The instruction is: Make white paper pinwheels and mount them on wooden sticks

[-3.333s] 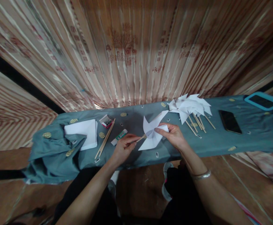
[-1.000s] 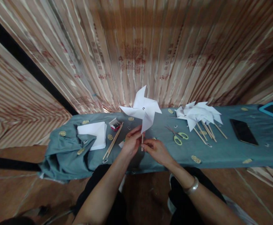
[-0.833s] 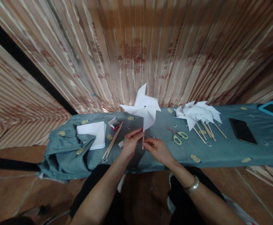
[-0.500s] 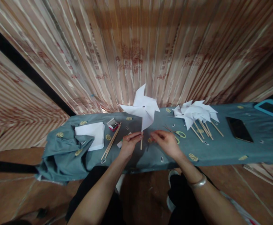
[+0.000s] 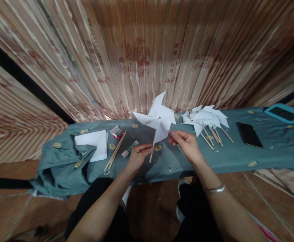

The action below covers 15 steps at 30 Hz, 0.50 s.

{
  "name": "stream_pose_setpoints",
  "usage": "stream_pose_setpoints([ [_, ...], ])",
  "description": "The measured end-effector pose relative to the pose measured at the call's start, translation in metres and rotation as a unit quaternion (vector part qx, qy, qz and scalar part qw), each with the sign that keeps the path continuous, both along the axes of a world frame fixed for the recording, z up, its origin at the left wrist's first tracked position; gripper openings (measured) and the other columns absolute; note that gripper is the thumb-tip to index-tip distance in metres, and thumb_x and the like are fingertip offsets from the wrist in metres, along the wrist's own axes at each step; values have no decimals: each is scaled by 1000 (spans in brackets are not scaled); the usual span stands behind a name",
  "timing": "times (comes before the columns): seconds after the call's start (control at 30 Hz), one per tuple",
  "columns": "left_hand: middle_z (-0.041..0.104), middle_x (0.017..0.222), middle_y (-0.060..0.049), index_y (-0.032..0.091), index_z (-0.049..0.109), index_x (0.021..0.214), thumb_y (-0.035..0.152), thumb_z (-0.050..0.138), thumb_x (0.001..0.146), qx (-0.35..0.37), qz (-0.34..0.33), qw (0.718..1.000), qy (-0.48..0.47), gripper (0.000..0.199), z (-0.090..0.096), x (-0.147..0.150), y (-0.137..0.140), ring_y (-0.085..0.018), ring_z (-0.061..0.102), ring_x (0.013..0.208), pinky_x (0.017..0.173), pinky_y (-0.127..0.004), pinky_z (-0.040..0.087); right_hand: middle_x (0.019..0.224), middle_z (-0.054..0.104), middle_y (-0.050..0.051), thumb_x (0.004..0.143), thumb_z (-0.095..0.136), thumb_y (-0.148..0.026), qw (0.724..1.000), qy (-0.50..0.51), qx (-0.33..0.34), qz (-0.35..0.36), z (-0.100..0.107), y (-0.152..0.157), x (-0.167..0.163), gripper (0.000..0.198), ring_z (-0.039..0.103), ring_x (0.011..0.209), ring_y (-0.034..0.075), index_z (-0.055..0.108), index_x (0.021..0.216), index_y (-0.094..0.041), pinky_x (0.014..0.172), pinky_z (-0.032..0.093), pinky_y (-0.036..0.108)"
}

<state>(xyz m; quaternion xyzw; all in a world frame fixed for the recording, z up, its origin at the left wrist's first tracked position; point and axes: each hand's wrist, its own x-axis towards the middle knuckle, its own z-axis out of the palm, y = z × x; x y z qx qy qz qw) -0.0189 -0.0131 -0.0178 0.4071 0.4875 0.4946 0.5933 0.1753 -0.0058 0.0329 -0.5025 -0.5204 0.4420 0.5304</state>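
Observation:
A white paper pinwheel with a silver pin at its centre stands upright on a thin wooden stick. My left hand is closed around that stick, pinching it below the blades. Just right of the lower blade is my right hand, its fingers curled together. The fingertips are very close to the blade's edge; whether they touch it or hold anything small, I cannot tell. Beside my left hand lies a small green and white box.
Finished pinwheels lie overlapped at the right, near a black phone and a blue-framed device. Leftward are loose sticks, an open box of pins and white paper sheets on the cloth-covered table. A curtain hangs behind.
The pinwheel's blades have turned slightly and tilt more to the right. My right hand has come up beside the lower blade. The whole view has shifted, so the table's things appear further left.

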Motion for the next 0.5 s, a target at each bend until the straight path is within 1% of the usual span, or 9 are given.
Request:
stream_pose_setpoints([
  [0.1, 78, 81, -6, 20, 80, 77, 30, 83, 54, 3, -6, 1000, -9, 26, -1, 1, 0, -19, 66, 76, 81, -33, 51, 57, 66, 0, 66, 76, -55, 999, 44, -19, 13, 1, -1, -9, 36, 48, 49, 9, 69, 61, -20, 50, 38, 24],
  [0.2, 78, 82, -6, 19, 80, 79, 29, 82, 56, 15, -13, 1000, -7, 25, -1, 1, 0, -19, 66, 76, 80, -32, 50, 57, 66, 0, 66, 77, -53, 996, 74, -34, 34, 2, -2, -16, 35, 49, 50, 9, 69, 60, -19, 51, 38, 23],
  [0.27, 77, 81, -6, 19, 80, 79, 29, 81, 57, 22, -17, 1000, -2, 25, -1, 0, 0, -18, 65, 74, 77, -31, 50, 58, 66, 0, 67, 76, -52, 995, 77, -39, 51, 3, -4, -21, 35, 49, 50, 9, 69, 60, -19, 51, 38, 23],
  [0.37, 77, 77, -5, 19, 80, 76, 29, 81, 56, 21, -15, 1000, 7, 22, -1, -1, 0, -17, 64, 71, 73, -30, 49, 58, 66, 1, 69, 75, -51, 995, 51, -36, 78, 5, -8, -22, 33, 50, 50, 9, 71, 65, -19, 51, 39, 23],
  [0.43, 76, 76, -4, 19, 80, 76, 29, 81, 56, 17, -11, 1000, 12, 22, 0, -1, -1, -17, 63, 70, 72, -29, 49, 58, 66, 1, 70, 75, -50, 997, 31, -18, 62, 7, -8, -15, 31, 50, 50, 9, 73, 70, -19, 50, 40, 24],
  [0.5, 76, 76, -4, 20, 80, 76, 29, 81, 57, 16, -11, 1000, 16, 22, 0, -3, -1, -16, 63, 70, 72, -29, 48, 59, 67, 0, 71, 74, -49, 1000, 23, 18, -7, 6, -5, -3, 29, 51, 50, 10, 74, 73, -20, 51, 42, 24],
])
